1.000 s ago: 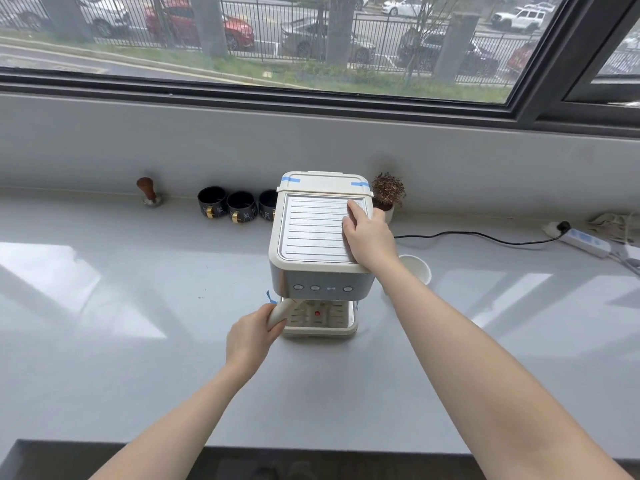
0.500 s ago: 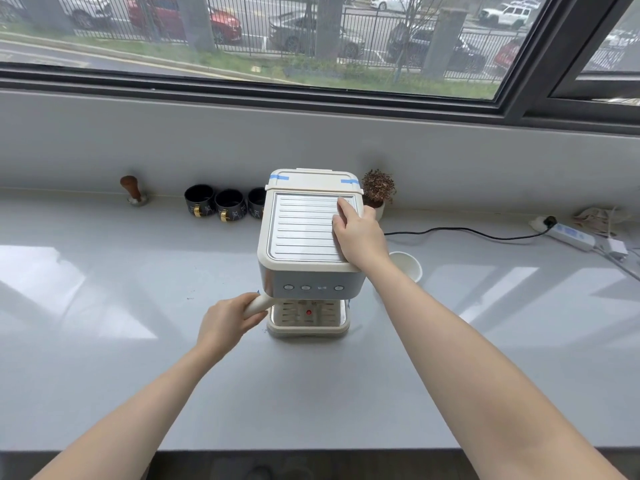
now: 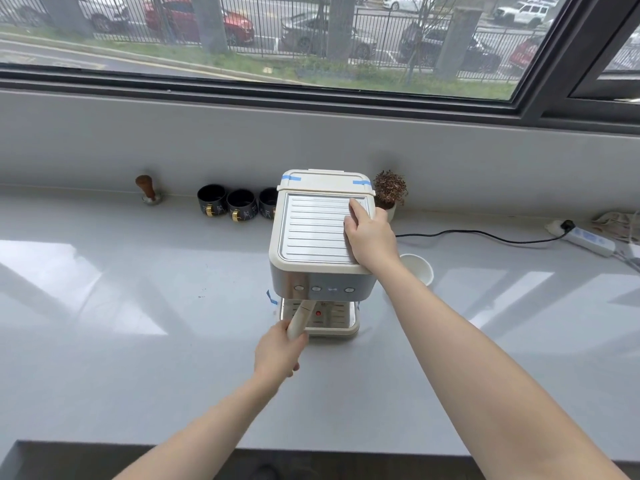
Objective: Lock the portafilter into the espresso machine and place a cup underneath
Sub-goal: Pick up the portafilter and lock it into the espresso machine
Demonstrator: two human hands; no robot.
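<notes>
A cream espresso machine (image 3: 320,271) stands on the grey counter below the window. My left hand (image 3: 278,353) is closed around the cream handle of the portafilter (image 3: 300,318), which runs up under the machine's front and points almost straight toward me. The portafilter's head is hidden under the machine. My right hand (image 3: 371,235) lies flat on the right side of the machine's ribbed top. A white paper cup (image 3: 417,268) stands on the counter right of the machine, partly behind my right forearm.
Three dark mugs (image 3: 239,206) line the back wall left of the machine, with a wooden-knobbed tamper (image 3: 149,190) further left. A small potted plant (image 3: 389,192) sits behind the machine. A black cable runs to a power strip (image 3: 588,239) at the right. The counter's front edge (image 3: 104,443) is near me.
My left hand has swung the portafilter handle from the machine's left side round to the front, pointing toward me. My right hand has stayed on the machine's top.
</notes>
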